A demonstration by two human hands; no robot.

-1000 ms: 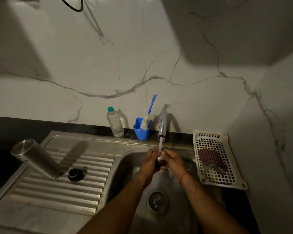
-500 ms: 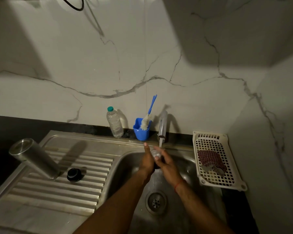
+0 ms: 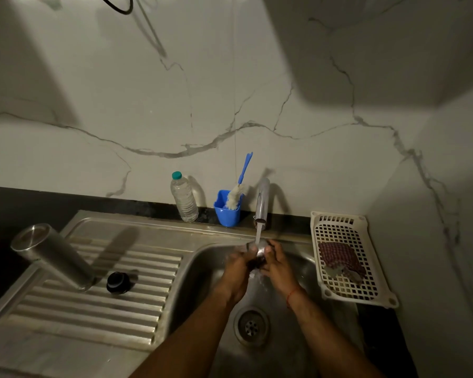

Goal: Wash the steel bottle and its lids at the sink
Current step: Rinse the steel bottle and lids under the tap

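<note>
The steel bottle (image 3: pixel 53 259) stands upside down and tilted on the ribbed drainboard (image 3: pixel 99 304) at the left. A black lid (image 3: pixel 118 282) lies beside it. Over the sink basin (image 3: pixel 202 268), under running water from the tap (image 3: pixel 262 204), my left hand (image 3: pixel 238 267) and my right hand (image 3: pixel 277 264) together hold a small shiny steel lid (image 3: pixel 260 248). Both hands' fingers curl round it. A dark part shows beneath it between the palms.
A clear plastic bottle (image 3: pixel 184 197) and a blue cup (image 3: pixel 227 211) holding a bottle brush (image 3: pixel 238 190) stand against the marble wall. A white perforated tray (image 3: pixel 350 257) with a checked cloth (image 3: pixel 340 257) sits right of the basin. The drain (image 3: pixel 251 326) lies below my forearms.
My hands shifted slightly around the lid under the stream, turning it; the left fingers, raised half a second ago, are curled on it again. The bottle and black lid stayed put.
</note>
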